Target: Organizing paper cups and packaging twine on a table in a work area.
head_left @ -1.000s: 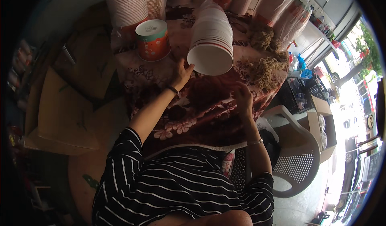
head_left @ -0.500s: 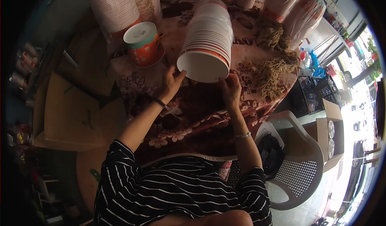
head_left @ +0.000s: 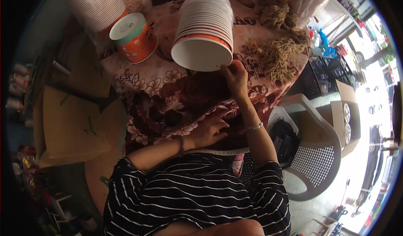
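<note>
A tall stack of white paper cups (head_left: 205, 30) with a red band lies tilted on the flowered tablecloth (head_left: 155, 93), its open mouth facing me. My right hand (head_left: 236, 80) touches the lower rim of the stack's bottom cup with its fingertips. My left hand (head_left: 210, 131) rests flat on the cloth near the table's front edge, fingers apart, holding nothing.
An orange and white round tub (head_left: 134, 36) stands left of the stack. More cup stacks (head_left: 98, 3) in plastic wrap line the back. Tangled straw-coloured string (head_left: 277, 55) lies at right. A white plastic chair (head_left: 315, 152) stands to the right, cardboard (head_left: 71, 127) to the left.
My left hand has let go of the stack and dropped to the cloth near me. My right hand stays at the rim. The stack looms closer in view.
</note>
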A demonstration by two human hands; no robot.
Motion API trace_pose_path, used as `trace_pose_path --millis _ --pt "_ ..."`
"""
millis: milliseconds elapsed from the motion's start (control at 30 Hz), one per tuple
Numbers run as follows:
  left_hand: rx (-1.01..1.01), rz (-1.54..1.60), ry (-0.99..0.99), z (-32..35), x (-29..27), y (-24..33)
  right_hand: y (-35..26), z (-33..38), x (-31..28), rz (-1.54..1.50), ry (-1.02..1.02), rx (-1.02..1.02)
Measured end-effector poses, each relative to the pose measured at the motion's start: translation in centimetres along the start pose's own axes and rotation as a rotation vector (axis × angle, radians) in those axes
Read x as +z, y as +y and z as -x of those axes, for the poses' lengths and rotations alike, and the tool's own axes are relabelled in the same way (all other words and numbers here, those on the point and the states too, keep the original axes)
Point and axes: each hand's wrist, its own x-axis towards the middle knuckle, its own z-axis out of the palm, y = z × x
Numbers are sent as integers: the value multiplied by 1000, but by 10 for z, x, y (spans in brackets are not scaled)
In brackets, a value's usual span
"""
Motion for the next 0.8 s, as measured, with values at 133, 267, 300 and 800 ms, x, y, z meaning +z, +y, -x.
trace_pose_path --millis 133,267,300,800 --pt "77 -193 38 -10 59 -26 -2 3 -1 3 -20 37" --pt "-86 -248 -405 -29 94 -53 4 3 -4 25 27 14" --pt "27 -39 -355 -36 98 -56 -3 4 -5 38 21 25" --pt "456 -294 -187 -70 142 -46 -1 1 -1 -6 36 92"
